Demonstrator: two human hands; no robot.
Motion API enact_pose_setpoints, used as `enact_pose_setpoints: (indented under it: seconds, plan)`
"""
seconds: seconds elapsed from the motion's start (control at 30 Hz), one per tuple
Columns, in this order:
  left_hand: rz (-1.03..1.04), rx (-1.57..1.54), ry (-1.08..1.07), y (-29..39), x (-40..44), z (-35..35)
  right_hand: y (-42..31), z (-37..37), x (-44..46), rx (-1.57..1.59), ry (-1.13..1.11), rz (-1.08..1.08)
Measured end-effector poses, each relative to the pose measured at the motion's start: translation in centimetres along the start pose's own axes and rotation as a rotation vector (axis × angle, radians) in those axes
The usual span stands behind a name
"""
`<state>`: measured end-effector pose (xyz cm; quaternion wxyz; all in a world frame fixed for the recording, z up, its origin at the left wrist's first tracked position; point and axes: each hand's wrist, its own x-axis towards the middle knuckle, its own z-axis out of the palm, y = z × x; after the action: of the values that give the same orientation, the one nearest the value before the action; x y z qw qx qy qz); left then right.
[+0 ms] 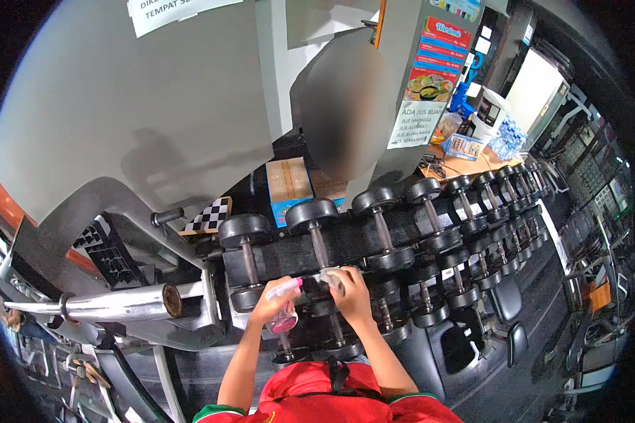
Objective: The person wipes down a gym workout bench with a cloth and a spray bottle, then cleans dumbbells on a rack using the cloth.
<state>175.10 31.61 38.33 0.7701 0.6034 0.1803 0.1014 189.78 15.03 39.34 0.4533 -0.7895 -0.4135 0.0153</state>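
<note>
1. Head view: dumbbell, second from left in upper row, lies ahead of the hands. Long axis runs forward, far end leaning slightly left.
2. Right hand is nearer, at the dumbbell's near end; fingers curled around a cloth. Whether cloth touches dumbbell, cannot tell.
3. Left hand sits left of the near end, closed around a spray bottle, held roughly upright.
</note>
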Motion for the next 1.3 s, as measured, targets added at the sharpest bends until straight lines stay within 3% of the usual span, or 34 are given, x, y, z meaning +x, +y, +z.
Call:
enact_pose_setpoints:
  seconds: [0.2, 0.3, 0.4, 0.6, 0.73, 0.87, 0.93, 1.0, 1.03, 1.3]
  plan:
    - [0.097, 0.051, -0.096, -1.0, 0.2, -1.3, 4.4, 0.1, -0.7, 0.08, 0.191, 0.202]
    - [0.028, 0.114, -0.091, 0.0, 0.3, -0.6, 6.7, -0.1, -0.7, 0.152, 0.19, 0.32]
    - [-0.014, 0.124, -0.102, 0.2, 0.6, -0.3, 5.4, -0.1, -0.4, 0.018, 0.166, 0.323]
    - [-0.059, 0.151, -0.075, -0.1, 0.7, -0.4, 0.9, 0.7, -0.5, 0.017, 0.073, 0.105]
    - [-0.039, 0.097, -0.071, -0.5, 0.6, -0.4, 3.0, 0.6, -0.4, 0.059, 0.195, 0.109]
    - [-0.04, 0.112, -0.049, -0.8, 0.4, -0.4, 7.4, 1.3, -1.1, 0.169, 0.324, 0.259]
    - [-0.023, 0.098, -0.033, -0.6, 0.5, -0.2, 8.9, 1.6, -1.3, 0.264, 0.263, 0.388]
    - [-0.038, 0.093, -0.034, -0.6, 0.6, -0.1, 9.3, 1.6, -1.4, 0.243, 0.24, 0.381]
    - [-0.038, 0.109, -0.022, -0.5, 0.6, -0.1, 8.9, 1.6, -1.2, 0.132, 0.287, 0.24]
    - [-0.051, 0.089, -0.006, -0.1, 0.8, 0.2, 6.1, -0.2, -1.5, 0.093, 0.169, 0.119]
